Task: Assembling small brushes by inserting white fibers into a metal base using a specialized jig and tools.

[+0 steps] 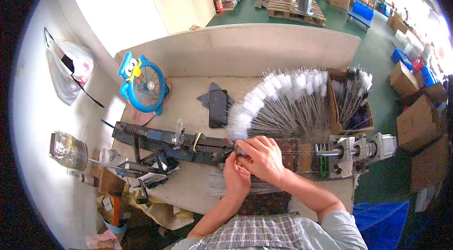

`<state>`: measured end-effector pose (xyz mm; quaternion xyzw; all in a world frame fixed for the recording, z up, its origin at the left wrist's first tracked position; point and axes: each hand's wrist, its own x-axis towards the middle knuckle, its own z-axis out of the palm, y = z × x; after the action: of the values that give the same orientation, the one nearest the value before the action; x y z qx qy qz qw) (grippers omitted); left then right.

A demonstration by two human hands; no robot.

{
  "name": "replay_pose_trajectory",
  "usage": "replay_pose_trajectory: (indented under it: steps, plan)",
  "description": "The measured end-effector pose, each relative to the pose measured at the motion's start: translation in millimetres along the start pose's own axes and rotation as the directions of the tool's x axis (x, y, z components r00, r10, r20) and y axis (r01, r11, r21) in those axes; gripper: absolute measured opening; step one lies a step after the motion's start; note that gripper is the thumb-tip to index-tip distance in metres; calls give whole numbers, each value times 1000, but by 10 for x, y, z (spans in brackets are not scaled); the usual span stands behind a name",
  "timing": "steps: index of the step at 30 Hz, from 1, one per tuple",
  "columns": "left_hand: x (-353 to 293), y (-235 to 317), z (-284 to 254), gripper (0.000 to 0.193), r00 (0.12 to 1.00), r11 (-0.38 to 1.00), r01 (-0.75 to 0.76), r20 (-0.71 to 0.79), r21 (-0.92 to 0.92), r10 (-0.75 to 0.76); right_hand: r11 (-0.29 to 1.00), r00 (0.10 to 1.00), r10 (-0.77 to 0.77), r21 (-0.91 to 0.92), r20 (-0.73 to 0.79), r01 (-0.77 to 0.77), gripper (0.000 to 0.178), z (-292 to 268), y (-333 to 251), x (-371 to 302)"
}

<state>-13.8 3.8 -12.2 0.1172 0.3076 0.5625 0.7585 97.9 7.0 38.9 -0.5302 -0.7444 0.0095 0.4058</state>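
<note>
My left hand (237,175) and my right hand (262,157) meet over the middle of a long dark metal bench fixture (163,140). Fingers of both are pinched together at its inner end; what lies between them is too small and covered to make out. Thin wire runs from beside my right hand toward a spindle unit (351,153) with pale metal blocks on the right. Just beyond my hands, a wide fan of wire-stemmed brushes (283,103) with white bristle heads lies on the table. A bundle of bare wires (217,184) lies nearer me, partly behind my left forearm.
A cardboard box (334,108) of dark-tipped wire brushes stands right of the fan. A dark phone (218,108) and a blue cartoon-duck fan (146,87) sit farther back. The table's raised back board (236,49) closes the far side. A lever mechanism (141,167) juts out at left.
</note>
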Motion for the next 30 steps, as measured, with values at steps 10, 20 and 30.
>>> replay_pose_trajectory:
  steps: [10,20,30]
  plan:
    - [-35,-35,15,12,999,999,-37,-33,9,37,998,996,-22,-68,-85,16,31,-118,1,-65]
    - [-59,-27,207,8,993,987,-82,-72,142,93,995,995,-61,-84,-80,54,26,-133,164,-173]
    - [-71,-14,204,7,991,988,-79,-97,131,92,996,997,-62,-64,-38,60,26,-158,150,-165]
